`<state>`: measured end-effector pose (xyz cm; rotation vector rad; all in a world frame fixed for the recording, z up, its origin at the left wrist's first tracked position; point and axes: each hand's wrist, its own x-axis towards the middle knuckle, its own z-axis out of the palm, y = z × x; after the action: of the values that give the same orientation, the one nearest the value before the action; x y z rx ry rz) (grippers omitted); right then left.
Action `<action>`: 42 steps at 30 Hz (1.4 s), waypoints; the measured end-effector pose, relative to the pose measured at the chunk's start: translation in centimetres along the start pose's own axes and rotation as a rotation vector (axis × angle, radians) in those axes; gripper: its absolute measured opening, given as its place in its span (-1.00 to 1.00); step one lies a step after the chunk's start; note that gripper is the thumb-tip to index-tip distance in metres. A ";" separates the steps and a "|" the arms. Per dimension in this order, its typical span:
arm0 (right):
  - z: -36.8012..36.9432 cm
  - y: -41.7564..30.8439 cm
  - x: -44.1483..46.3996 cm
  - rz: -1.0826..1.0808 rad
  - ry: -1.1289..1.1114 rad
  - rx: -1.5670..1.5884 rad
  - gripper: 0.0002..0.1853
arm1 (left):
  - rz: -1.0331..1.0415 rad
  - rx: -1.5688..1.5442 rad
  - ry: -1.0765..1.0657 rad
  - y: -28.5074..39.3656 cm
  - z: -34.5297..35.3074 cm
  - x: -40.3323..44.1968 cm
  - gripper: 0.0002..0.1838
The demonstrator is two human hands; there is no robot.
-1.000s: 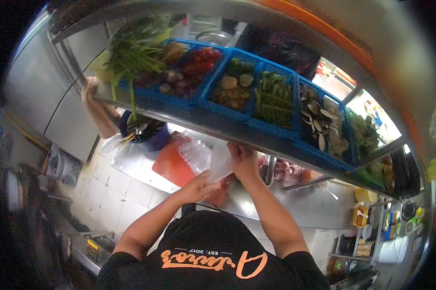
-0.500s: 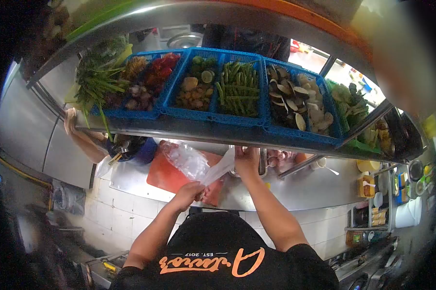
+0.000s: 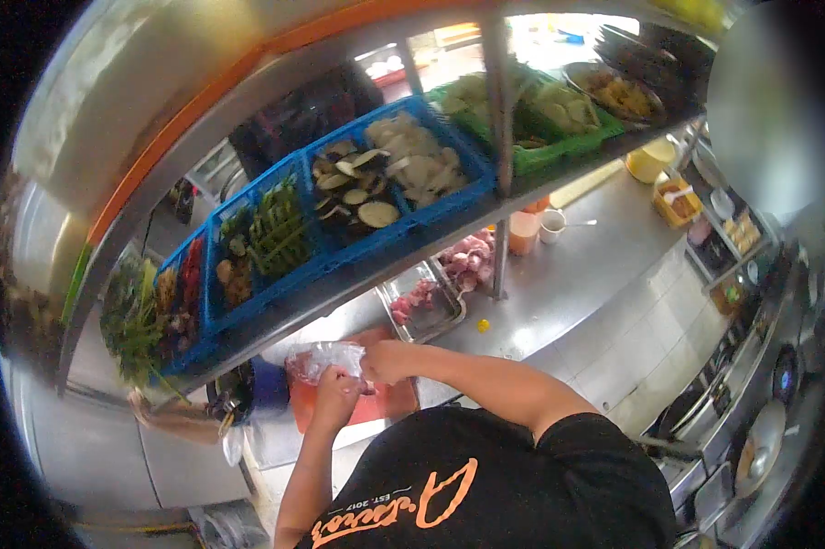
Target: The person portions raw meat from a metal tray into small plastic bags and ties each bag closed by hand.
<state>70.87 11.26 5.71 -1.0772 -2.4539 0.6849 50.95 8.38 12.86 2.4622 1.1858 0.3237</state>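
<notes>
A clear plastic bag (image 3: 324, 358) lies bunched over a red cutting board (image 3: 392, 403). At the bag's near side, my left hand (image 3: 339, 388) is closed and grips the plastic. My right hand (image 3: 388, 362) meets it from the right, its fingers curled around the bag's end. What the bag holds, if anything, cannot be made out through the shiny film. Just beyond my right hand is a metal tray (image 3: 442, 322) with pink cut meat (image 3: 414, 302) in it.
Above the counter, a shelf carries blue baskets (image 3: 435, 220) of vegetables and a green basket (image 3: 568, 151). A shelf post (image 3: 499, 247) stands right of the tray, near a white cup (image 3: 551, 227). Another person's arm (image 3: 179, 421) reaches in at the left by a blue container (image 3: 270, 382).
My right hand has moved down and left from near the tray to beside my left hand. The stretched bag is now gathered between them. The view has swung right.
</notes>
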 end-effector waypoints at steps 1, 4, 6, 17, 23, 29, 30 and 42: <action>0.0 -0.1 0.2 0.074 0.145 0.043 -0.67 | -0.067 -0.069 0.070 1.3 -0.7 1.1 -0.77; -2.9 -3.8 -0.2 0.377 0.503 0.415 -0.70 | -0.264 -0.520 0.306 3.0 -1.6 4.2 -0.81; -4.0 -8.0 -2.8 0.154 0.619 0.678 -0.67 | -0.392 -1.148 0.486 1.4 -0.4 6.0 -0.82; -4.4 -2.6 -5.9 0.431 0.324 1.173 -0.50 | -0.172 -0.529 0.130 3.4 1.3 5.1 -0.93; -2.5 -2.5 -5.1 0.104 0.502 0.937 -0.58 | -0.344 -1.311 0.251 2.2 4.6 6.1 -0.80; -3.4 -4.4 -6.0 0.292 0.625 0.105 -0.73 | -0.496 -1.734 0.107 6.7 4.8 5.3 -0.70; -3.6 -4.3 -5.9 0.237 0.666 0.008 -0.73 | -0.492 -1.728 0.142 6.7 4.8 5.4 -0.71; -3.3 -5.7 -5.2 0.357 0.629 0.365 -0.80 | -0.538 -1.893 0.129 2.6 4.3 2.1 -0.86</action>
<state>72.62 4.91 10.91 -1.3372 -1.5592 0.7215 55.64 7.48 10.21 0.4848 0.7502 0.8668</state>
